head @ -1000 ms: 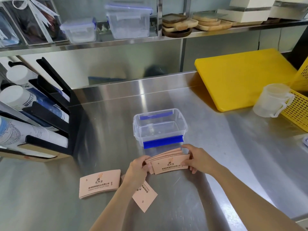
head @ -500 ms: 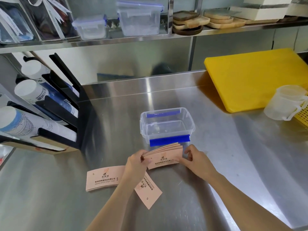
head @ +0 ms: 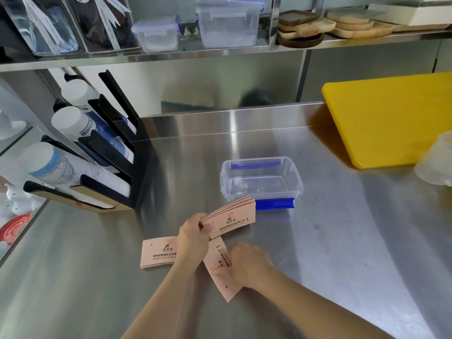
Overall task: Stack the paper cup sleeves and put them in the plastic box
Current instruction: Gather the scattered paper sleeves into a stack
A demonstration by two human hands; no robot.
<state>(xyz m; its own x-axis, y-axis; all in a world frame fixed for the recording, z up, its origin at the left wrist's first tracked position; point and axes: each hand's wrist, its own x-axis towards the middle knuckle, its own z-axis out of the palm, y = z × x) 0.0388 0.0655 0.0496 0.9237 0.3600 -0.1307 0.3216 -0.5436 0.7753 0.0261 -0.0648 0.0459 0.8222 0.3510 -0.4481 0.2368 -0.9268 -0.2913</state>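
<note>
My left hand [head: 193, 237] grips a fanned stack of pink paper cup sleeves [head: 232, 216] by its left end, tilted up just in front of the clear plastic box [head: 261, 182] with blue clips, which stands without a lid and with nothing inside. My right hand [head: 247, 263] rests flat on a single loose sleeve [head: 221, 267] lying on the steel counter, fingers touching it. Another small pile of sleeves [head: 157, 253] lies flat to the left, partly hidden by my left wrist.
A black rack of paper cups [head: 97, 152] stands at the left. A yellow cutting board [head: 391, 121] lies at the back right, with a translucent measuring jug [head: 437, 162] at the right edge. Lidded boxes and wooden trays sit on the shelf above.
My right hand let go of the stack and moved down onto the loose sleeve. My left hand alone now holds the stack, lifted and tilted. The view shifted left.
</note>
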